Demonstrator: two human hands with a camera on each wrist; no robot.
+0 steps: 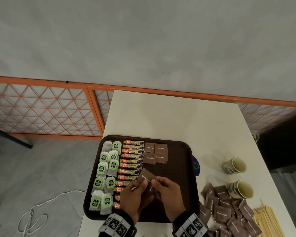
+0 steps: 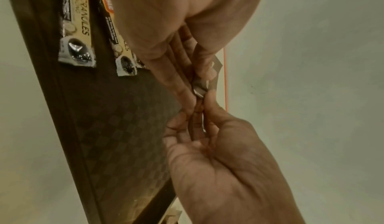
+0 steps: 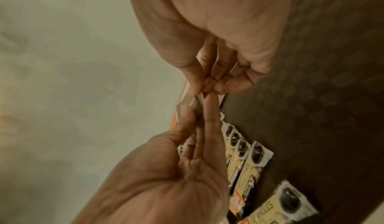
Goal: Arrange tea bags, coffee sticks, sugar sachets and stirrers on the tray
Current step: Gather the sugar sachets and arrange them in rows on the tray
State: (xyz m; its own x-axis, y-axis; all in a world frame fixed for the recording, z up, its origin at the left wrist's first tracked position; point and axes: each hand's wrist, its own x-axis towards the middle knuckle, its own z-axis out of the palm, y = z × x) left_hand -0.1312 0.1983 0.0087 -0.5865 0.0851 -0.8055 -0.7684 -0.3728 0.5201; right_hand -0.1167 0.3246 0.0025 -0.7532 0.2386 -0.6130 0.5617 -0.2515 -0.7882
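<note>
hands meet above tray: left hand, right hand pinching sugar sachet.

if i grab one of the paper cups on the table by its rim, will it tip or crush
Probably light: both paper cups look empty. They already lie tilted on their sides on the table, so a nudge would likely roll them. The thin rim may flex under a hard pinch.

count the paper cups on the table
2. Both stand on the white table right of the tray: the far cup and the near cup beside the loose sugar sachets. None looks hidden.
</note>
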